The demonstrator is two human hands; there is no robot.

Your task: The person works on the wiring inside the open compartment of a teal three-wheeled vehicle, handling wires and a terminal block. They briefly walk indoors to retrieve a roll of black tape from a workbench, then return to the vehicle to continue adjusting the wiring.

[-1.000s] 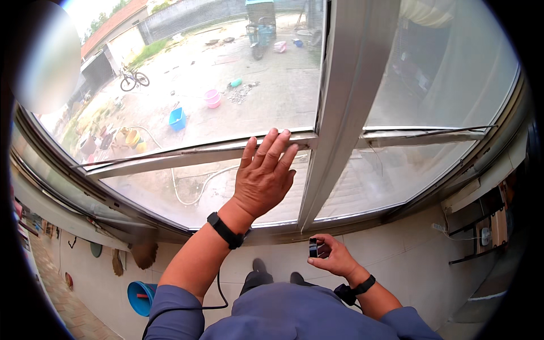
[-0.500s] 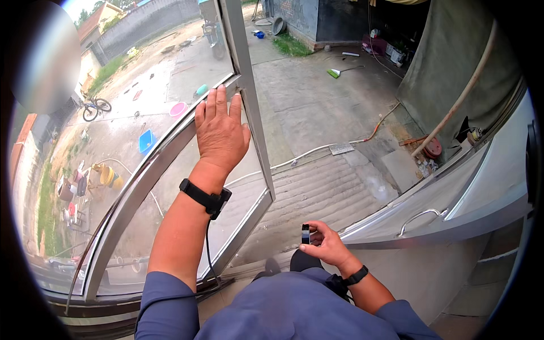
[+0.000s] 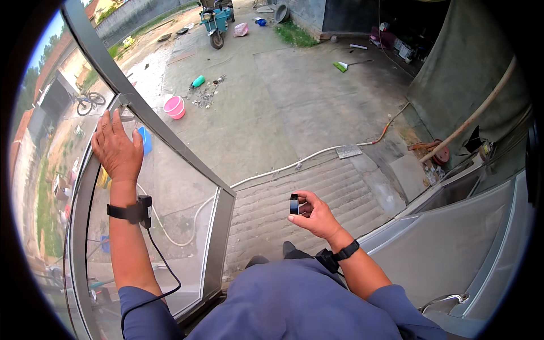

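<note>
Glass door [image 3: 167,187] — wide open

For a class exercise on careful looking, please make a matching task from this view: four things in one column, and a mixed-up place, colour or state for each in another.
Things:
1. Left hand
2. Right hand
3. Bike
4. Hose

Descriptions:
A. Mostly white, long and curving
B. Holding a small black object
C. Seen through the upper pane
D. Open, laid against the door

Right pairs: 1-D, 2-B, 3-C, 4-A
</note>
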